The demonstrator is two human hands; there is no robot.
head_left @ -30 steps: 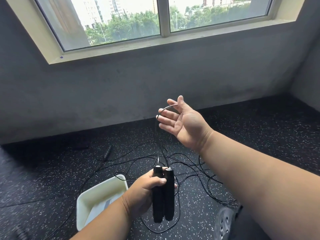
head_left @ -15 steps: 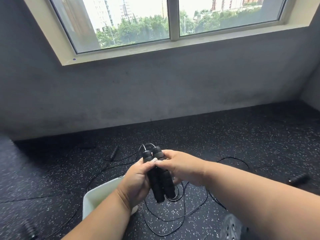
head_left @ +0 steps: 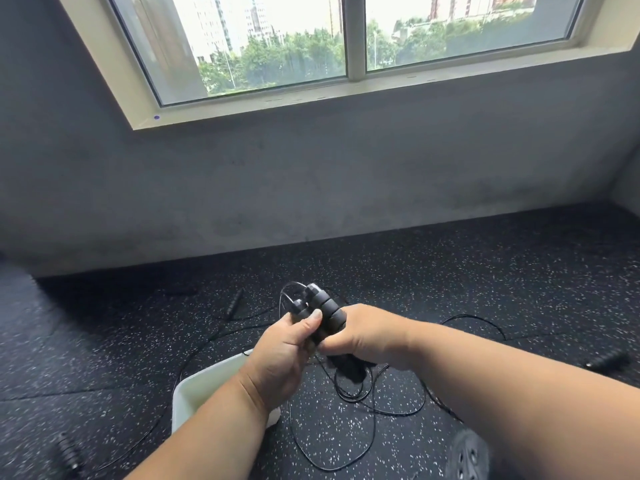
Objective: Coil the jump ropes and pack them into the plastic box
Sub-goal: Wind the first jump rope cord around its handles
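Note:
Two black jump-rope handles (head_left: 320, 308) are held side by side in front of me, tips pointing up and away. My left hand (head_left: 282, 355) grips them from the left with its thumb across the front. My right hand (head_left: 367, 336) wraps round them from the right. Their thin black cord (head_left: 349, 400) hangs below in loose loops onto the speckled floor. The white plastic box (head_left: 204, 382) stands on the floor under my left forearm, partly hidden by it.
Other black handles lie on the dark rubber floor: one beyond my hands (head_left: 234, 303), one at the far right (head_left: 607, 360), one at the lower left (head_left: 67, 450). More cord (head_left: 474, 318) trails to the right. A grey wall with a window rises behind. A shoe (head_left: 465, 457) shows at the bottom.
My right hand came down from its raised, open pose and closed round the handles beside my left hand. The handles have tilted and risen slightly.

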